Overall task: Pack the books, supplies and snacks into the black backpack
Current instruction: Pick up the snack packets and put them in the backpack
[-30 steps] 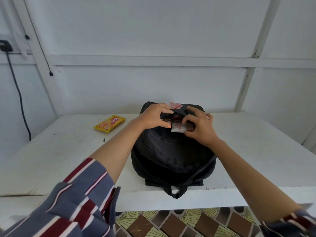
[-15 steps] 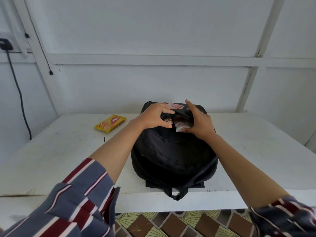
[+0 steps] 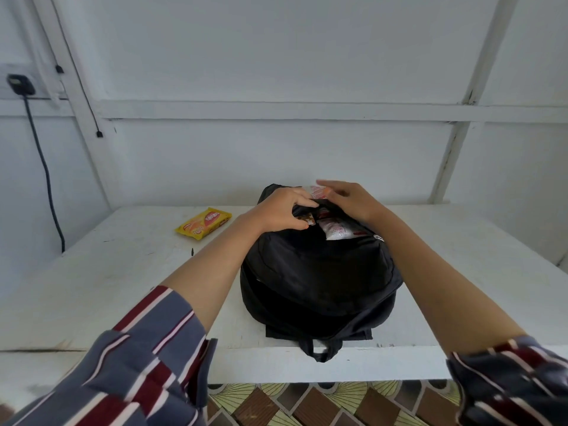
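The black backpack (image 3: 319,281) lies flat on the white table (image 3: 123,281), its front pocket open at the far end. My left hand (image 3: 281,212) grips the left edge of the pocket opening with curled fingers. A white and red snack packet (image 3: 338,231) sticks out of the pocket on the right, with darker packets beside it under my left fingers. My right hand (image 3: 349,198) hovers over the backpack's far edge with straight, blurred fingers and holds nothing. Another white and red packet (image 3: 316,191) shows just behind the two hands. A yellow snack packet (image 3: 204,224) lies on the table to the left.
A white wall with beams stands right behind the table. A black cable (image 3: 46,176) hangs from a plug at the far left. The backpack's handle loop (image 3: 319,352) hangs over the table's near edge, above a patterned floor (image 3: 307,404).
My right hand has let go of the white and red packet, left it in the pocket opening, and lifted toward the backpack's far edge. My left hand has kept its grip.
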Demonstrator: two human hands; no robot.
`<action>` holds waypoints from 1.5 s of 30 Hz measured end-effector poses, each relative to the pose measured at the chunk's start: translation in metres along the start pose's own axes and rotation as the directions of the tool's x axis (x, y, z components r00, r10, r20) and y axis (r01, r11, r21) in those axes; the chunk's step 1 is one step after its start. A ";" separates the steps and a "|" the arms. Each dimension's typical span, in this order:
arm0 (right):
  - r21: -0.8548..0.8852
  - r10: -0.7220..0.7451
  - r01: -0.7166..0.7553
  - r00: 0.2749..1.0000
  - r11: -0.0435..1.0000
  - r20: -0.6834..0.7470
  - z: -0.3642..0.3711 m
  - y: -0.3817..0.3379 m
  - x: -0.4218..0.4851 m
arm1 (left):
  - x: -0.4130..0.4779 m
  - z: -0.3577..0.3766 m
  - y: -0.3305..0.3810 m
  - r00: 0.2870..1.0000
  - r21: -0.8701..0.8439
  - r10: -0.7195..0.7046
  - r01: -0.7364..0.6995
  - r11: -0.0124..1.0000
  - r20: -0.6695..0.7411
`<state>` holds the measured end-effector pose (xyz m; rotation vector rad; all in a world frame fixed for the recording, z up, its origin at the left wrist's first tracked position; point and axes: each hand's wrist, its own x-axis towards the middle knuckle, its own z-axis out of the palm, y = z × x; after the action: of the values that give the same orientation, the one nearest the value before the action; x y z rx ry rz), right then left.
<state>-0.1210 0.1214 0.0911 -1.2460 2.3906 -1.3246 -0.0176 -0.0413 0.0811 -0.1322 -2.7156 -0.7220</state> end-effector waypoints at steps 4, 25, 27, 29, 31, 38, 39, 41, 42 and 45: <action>-0.263 -0.008 -0.007 0.998 0.965 -0.055 0.009 -0.004 0.007 | -0.003 0.001 -0.001 0.999 0.015 -0.022 0.021 1.000 0.044; 0.234 0.081 0.015 0.915 0.972 -0.394 -0.067 0.008 -0.028 | 0.000 -0.011 0.006 0.995 -0.060 -0.048 0.053 0.997 0.084; 0.341 0.041 0.040 0.973 0.939 -0.226 -0.078 0.006 -0.039 | 0.002 -0.013 0.007 0.990 -0.107 -0.074 0.088 0.990 0.123; 0.374 0.007 0.011 0.999 0.927 -0.047 -0.080 0.003 -0.049 | 0.002 -0.015 0.008 0.985 -0.138 -0.077 0.098 0.986 0.155; 0.320 0.016 -0.045 0.996 0.947 0.091 -0.071 0.000 -0.055 | 0.003 -0.016 0.007 0.984 -0.134 -0.079 0.101 0.986 0.159; 0.220 0.142 -0.138 0.990 0.966 0.000 -0.034 0.002 -0.057 | 0.006 -0.022 0.006 0.979 -0.086 -0.082 0.100 0.991 0.184; 0.201 0.152 -0.142 0.988 0.969 -0.035 -0.031 0.002 -0.057 | 0.006 -0.022 0.006 0.979 -0.085 -0.083 0.100 0.991 0.187; 0.116 0.142 -0.131 0.985 0.985 -0.093 -0.022 0.003 -0.057 | 0.006 -0.022 0.006 0.979 -0.091 -0.088 0.106 0.990 0.184; 0.045 0.130 -0.125 0.985 0.991 -0.111 -0.016 0.003 -0.057 | 0.007 -0.022 0.006 0.979 -0.093 -0.090 0.108 0.990 0.181; -0.089 0.090 -0.103 0.986 0.991 -0.140 0.005 0.002 -0.055 | 0.007 -0.021 0.006 0.981 -0.094 -0.090 0.107 0.990 0.169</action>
<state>-0.0843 0.1586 0.0725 -1.0788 2.5998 -1.3203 -0.0173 -0.0467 0.1038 -0.0854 -2.8584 -0.9180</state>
